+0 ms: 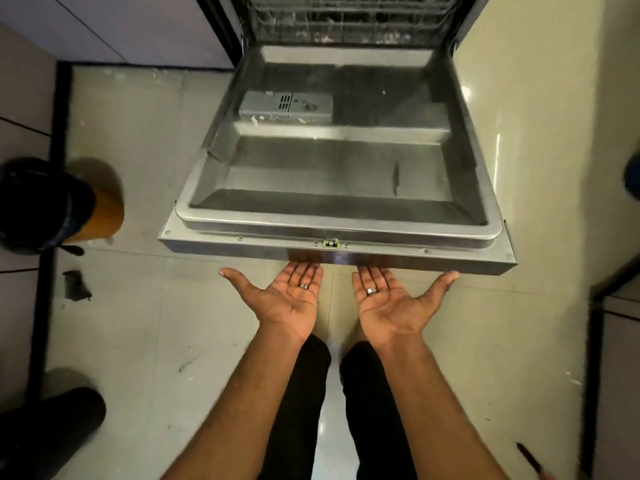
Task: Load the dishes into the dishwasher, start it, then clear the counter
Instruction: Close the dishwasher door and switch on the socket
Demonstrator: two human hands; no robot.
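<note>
Pale floor tiles (pixel 145 168) lie under the dishwasher door (pixel 332 174), which hangs open at twelve o'clock from you, its grey detergent dispenser (pixel 287 107) facing up and the lower rack (pixel 349 26) behind it. Your left hand (pixel 287 299) and right hand (pixel 391 304) are palm-up, fingers straight, side by side but apart, fingertips tucked under the door's front edge. An orange bin (pixel 104 213) stands at nine o'clock.

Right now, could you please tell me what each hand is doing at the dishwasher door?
Left hand: open, palm up, fingertips under the front edge of the dishwasher door, holding nothing.
Right hand: open, palm up, fingertips under the same edge, holding nothing.
</note>
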